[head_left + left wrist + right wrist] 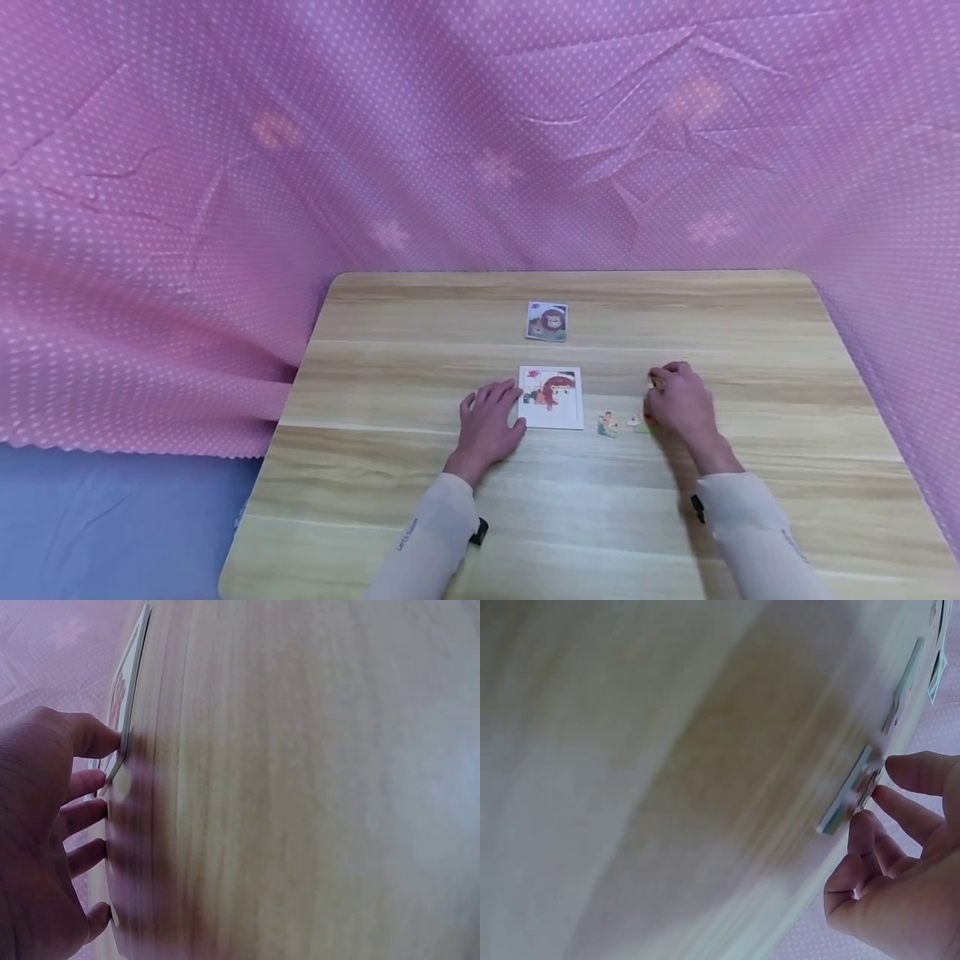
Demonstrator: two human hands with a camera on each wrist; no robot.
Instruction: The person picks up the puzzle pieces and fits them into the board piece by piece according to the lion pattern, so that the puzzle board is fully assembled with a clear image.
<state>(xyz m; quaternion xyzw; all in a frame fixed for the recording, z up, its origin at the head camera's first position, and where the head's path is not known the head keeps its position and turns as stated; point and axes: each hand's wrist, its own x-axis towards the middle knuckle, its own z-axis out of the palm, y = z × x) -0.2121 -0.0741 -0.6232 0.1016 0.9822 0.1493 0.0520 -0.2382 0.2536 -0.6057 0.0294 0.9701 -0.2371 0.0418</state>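
Note:
A square puzzle board (551, 421) with a white border lies flat on the table, part of a lion picture assembled inside. My left hand (489, 425) rests at its left side, fingers spread; in the left wrist view the thumb (97, 736) touches the board's edge. To the right of the board, my right hand (682, 408) pinches a small puzzle piece (656, 382) between thumb and fingertips, which partly hide it. Beneath that hand, another puzzle piece (840, 804) lies on the table. Two loose pieces, one orange and green (608, 425) and one white and green (637, 422), lie between board and right hand.
Beyond the board lies a small card (547, 322) with a lion picture. The wooden table (420, 333) has rounded corners, and a pink dotted curtain (450, 125) hangs behind it and at its sides. Blue fabric (112, 517) shows at lower left.

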